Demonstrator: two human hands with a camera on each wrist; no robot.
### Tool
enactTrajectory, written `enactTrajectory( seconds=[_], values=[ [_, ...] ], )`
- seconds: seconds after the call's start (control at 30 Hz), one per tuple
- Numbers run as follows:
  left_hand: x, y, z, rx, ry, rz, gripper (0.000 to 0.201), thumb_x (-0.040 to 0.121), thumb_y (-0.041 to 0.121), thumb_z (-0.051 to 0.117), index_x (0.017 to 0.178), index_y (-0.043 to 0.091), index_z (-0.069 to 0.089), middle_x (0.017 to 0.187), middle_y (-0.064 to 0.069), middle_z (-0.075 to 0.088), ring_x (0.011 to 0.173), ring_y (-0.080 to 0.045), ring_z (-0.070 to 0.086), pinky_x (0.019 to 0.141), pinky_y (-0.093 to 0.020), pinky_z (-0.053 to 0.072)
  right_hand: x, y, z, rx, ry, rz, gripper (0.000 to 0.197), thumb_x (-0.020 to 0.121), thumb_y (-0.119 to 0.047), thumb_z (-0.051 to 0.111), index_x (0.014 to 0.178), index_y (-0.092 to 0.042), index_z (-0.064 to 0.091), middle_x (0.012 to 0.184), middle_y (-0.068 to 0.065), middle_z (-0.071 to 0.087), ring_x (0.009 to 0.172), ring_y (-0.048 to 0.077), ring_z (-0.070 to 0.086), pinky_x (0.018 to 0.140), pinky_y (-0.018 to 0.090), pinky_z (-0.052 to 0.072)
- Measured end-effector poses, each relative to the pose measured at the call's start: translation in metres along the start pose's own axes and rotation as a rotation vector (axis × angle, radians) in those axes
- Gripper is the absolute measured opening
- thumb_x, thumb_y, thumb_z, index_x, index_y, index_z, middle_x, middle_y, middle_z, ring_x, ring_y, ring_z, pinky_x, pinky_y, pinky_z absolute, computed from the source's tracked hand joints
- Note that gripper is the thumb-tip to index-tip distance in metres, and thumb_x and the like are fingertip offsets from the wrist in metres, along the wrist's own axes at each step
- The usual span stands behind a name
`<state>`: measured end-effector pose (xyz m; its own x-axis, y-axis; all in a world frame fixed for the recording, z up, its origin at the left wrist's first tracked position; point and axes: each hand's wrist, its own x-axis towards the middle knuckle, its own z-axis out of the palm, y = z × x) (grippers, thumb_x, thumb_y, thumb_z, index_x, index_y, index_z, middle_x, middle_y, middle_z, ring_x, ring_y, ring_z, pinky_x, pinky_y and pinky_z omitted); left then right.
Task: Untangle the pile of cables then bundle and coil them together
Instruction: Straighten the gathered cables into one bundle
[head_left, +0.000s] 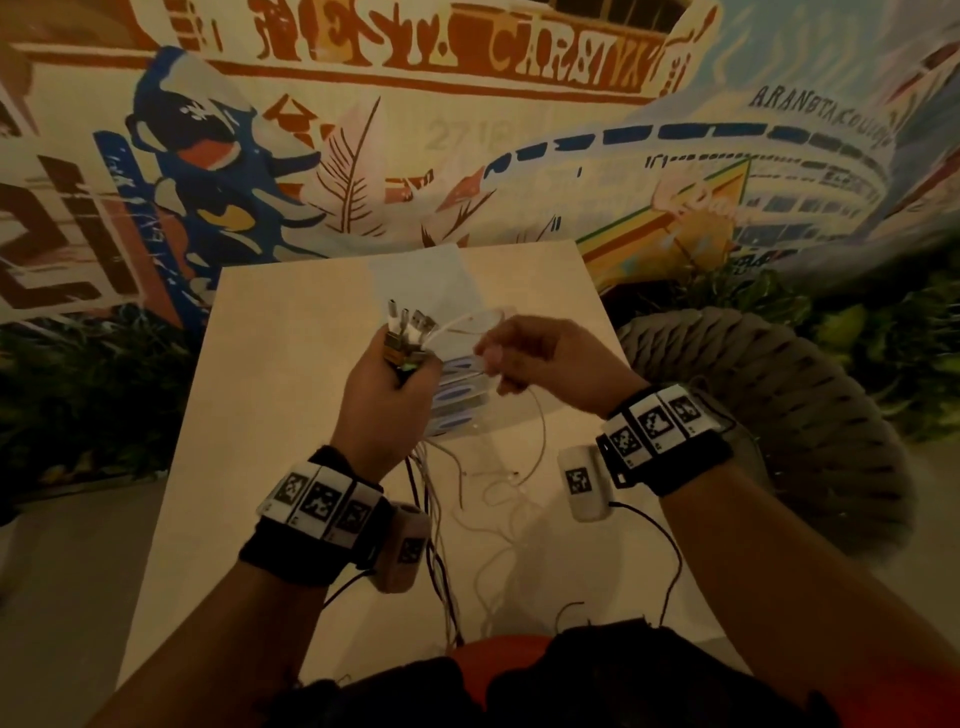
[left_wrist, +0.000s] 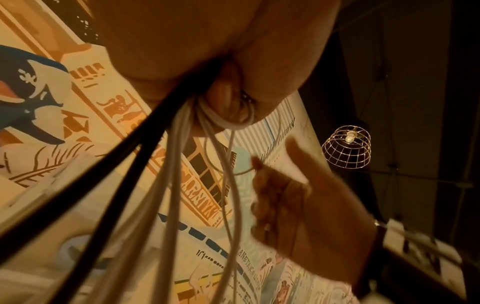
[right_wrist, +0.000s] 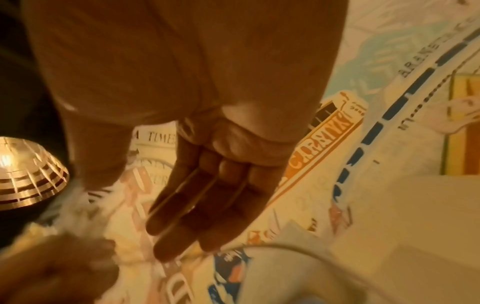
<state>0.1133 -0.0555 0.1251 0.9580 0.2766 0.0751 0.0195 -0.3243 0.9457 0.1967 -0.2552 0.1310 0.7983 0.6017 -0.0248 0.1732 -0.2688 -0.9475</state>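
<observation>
My left hand (head_left: 387, 395) is raised over the pale table (head_left: 270, 415) and grips a bundle of black and white cables (head_left: 410, 332), whose plug ends stick up above the fist. The loose lengths (head_left: 441, 519) hang down from the fist and trail across the table. In the left wrist view the fingers (left_wrist: 223, 98) are curled round the cables (left_wrist: 176, 164), with a white turn wound around them. My right hand (head_left: 545, 358) hovers just to the right, its fingers (right_wrist: 207, 195) straight. A white cable loop (head_left: 467, 319) arcs from the bundle to its fingertips.
A clear item with blue ovals (head_left: 457, 400) lies on the table under the hands. A woven round seat (head_left: 779, 415) stands to the right of the table, and a painted mural wall (head_left: 467, 156) rises behind it. A wire-cage lamp (left_wrist: 346, 148) hangs overhead.
</observation>
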Motion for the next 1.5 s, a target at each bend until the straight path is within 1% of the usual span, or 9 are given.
enactTrajectory(
  seconds=[0.17,0.37,0.5,0.7,0.9,1.07,1.17,1.33,1.5],
  values=[
    [-0.001,0.0,0.001,-0.014,0.024,0.006,0.013,0.098,0.028,0.056,0.091,0.039,0.057,0.076,0.006,0.063,0.065,-0.024,0.056,0.067,-0.045,0.05,-0.008,0.063,0.026,-0.272,-0.112,0.165,0.044,0.078,-0.051,0.08,0.115,-0.039,0.058,0.075,-0.007,0.061,0.068,0.007,0.058,0.074,0.027,0.052],
    [-0.004,0.01,-0.003,-0.093,-0.01,0.012,0.025,0.104,0.018,0.052,0.08,0.027,0.051,0.053,0.015,0.056,0.049,-0.009,0.05,0.051,-0.024,0.044,-0.001,0.092,0.033,-0.362,0.242,0.114,0.048,0.084,-0.045,0.077,0.104,-0.018,0.042,0.057,-0.004,0.044,0.05,0.014,0.043,0.055,0.037,0.041],
    [-0.004,0.01,-0.011,-0.165,-0.051,0.054,0.033,0.104,0.015,0.05,0.075,0.03,0.048,0.049,0.011,0.048,0.043,-0.011,0.042,0.05,-0.027,0.038,0.004,0.098,0.009,-0.358,0.463,0.185,0.04,0.092,-0.05,0.065,0.106,-0.019,0.045,0.054,-0.004,0.045,0.045,0.01,0.043,0.045,0.027,0.032],
    [-0.003,0.007,-0.026,-0.357,-0.02,0.079,0.036,0.099,0.02,0.049,0.066,0.035,0.046,0.05,0.013,0.035,0.042,-0.009,0.032,0.05,-0.027,0.03,0.003,0.105,-0.01,-0.522,0.18,0.277,0.049,0.1,-0.057,0.045,0.092,-0.016,0.07,0.064,-0.007,0.05,0.064,0.012,0.049,0.066,0.033,0.038],
    [-0.001,0.012,-0.038,-0.491,0.067,0.112,0.038,0.103,0.011,0.044,0.068,0.02,0.03,0.05,0.014,0.031,0.043,-0.007,0.026,0.046,-0.02,0.029,-0.015,0.13,-0.009,-0.318,0.142,0.394,0.041,0.098,-0.05,0.055,0.085,-0.017,0.074,0.074,-0.005,0.069,0.074,0.015,0.067,0.077,0.035,0.052],
    [-0.003,0.006,-0.038,-0.378,0.176,0.053,0.03,0.099,0.023,0.052,0.072,0.024,0.04,0.049,0.012,0.037,0.044,-0.008,0.034,0.049,-0.026,0.033,-0.022,0.096,-0.011,-0.216,0.168,0.187,0.021,0.099,-0.019,0.062,0.089,-0.029,0.077,0.08,-0.004,0.077,0.074,0.011,0.073,0.078,0.025,0.055],
    [-0.003,0.006,-0.032,-0.341,0.193,0.029,0.032,0.104,0.015,0.051,0.076,0.027,0.042,0.049,0.011,0.039,0.044,-0.007,0.036,0.047,-0.025,0.034,-0.015,0.064,-0.012,-0.215,0.196,0.026,0.024,0.095,-0.032,0.063,0.077,-0.044,0.075,0.087,0.002,0.075,0.08,0.021,0.07,0.08,0.04,0.057],
    [-0.007,0.012,-0.025,-0.289,0.165,0.064,0.032,0.105,0.011,0.049,0.077,0.025,0.042,0.05,0.012,0.043,0.045,-0.005,0.036,0.046,-0.021,0.036,-0.001,0.027,-0.016,-0.366,0.305,-0.168,0.02,0.092,-0.047,0.061,0.087,-0.034,0.076,0.092,0.002,0.061,0.086,0.015,0.062,0.082,0.034,0.051],
    [-0.005,0.008,-0.029,-0.291,0.204,0.037,0.029,0.104,0.013,0.052,0.078,0.024,0.044,0.052,0.011,0.039,0.046,-0.007,0.036,0.046,-0.022,0.037,0.001,0.016,-0.02,-0.187,0.322,-0.227,0.019,0.101,-0.029,0.052,0.09,-0.038,0.064,0.088,-0.011,0.069,0.085,0.011,0.067,0.082,0.035,0.054]
  ],
)
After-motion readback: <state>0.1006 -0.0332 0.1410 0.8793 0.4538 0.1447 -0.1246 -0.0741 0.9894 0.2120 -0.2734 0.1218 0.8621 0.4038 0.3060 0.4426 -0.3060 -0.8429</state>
